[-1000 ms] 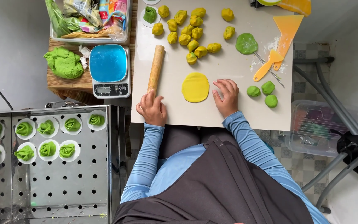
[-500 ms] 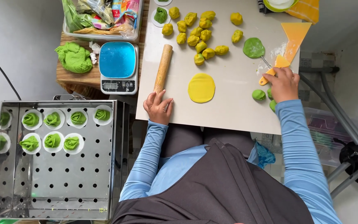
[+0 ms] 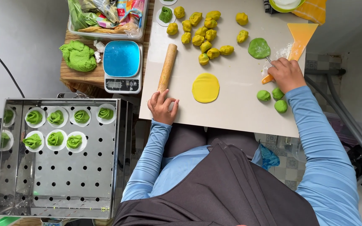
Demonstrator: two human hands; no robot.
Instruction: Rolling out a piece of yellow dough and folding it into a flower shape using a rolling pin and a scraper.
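Partly hidden orange scraper (image 3: 299, 39) under right hand (image 3: 287, 74), bowl (image 3: 285, 4) cropped

The left hand (image 3: 163, 106) rests on the board (image 3: 235, 113), touching the near end of the rolling pin (image 3: 167, 67). The right hand (image 3: 287, 74) closes around an orange scraper (image 3: 300, 39) beside a flat green dough disc (image 3: 259, 48). A yellow dough disc (image 3: 205, 88) lies between the hands.

rolling pin (image 3: 166, 67) by my left hand (image 3: 162, 106): bare wood, matt. board (image 3: 231, 113): smooth, pale, slight sheen. yellow dough disc (image 3: 205, 88): soft, matt, smooth. scraper (image 3: 295, 46) at my right hand (image 3: 287, 74): orange plastic, dusted with flour. steamer tray (image 3: 59, 167): perforated shiny metal. scale (image 3: 122, 66): glossy blue top, plastic body. my sleeves: blue knit cloth.
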